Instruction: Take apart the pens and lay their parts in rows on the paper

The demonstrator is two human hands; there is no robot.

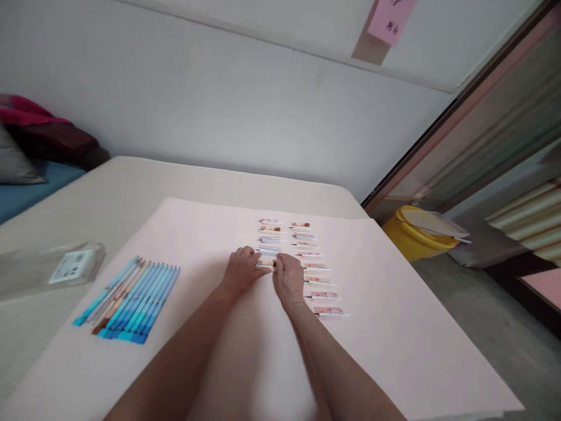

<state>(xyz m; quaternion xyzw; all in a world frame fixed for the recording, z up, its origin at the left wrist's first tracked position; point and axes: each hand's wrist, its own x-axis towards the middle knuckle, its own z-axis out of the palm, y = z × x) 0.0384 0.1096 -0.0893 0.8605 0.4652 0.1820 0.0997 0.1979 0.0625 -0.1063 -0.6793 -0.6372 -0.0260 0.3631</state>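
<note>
My left hand (240,269) and my right hand (289,276) meet near the middle of the pink sheet. Between their fingertips lies a slim pen (265,264) with an orange-brown part, pinched at both ends; the fingers hide some of it. Beyond my hands, a short column of pens (269,229) lies crosswise on the sheet. A longer column of similar pens (316,266) runs just right of my right hand, with thin white sticks alongside. To the left, several mostly blue pens (142,301) lie side by side in a slanted row.
The pink sheet (385,339) covers much of a pale table (210,181) set against a white wall. A clear plastic bag with a white label (70,266) lies at the left edge. A yellow bin (401,237) stands on the floor beyond the right side.
</note>
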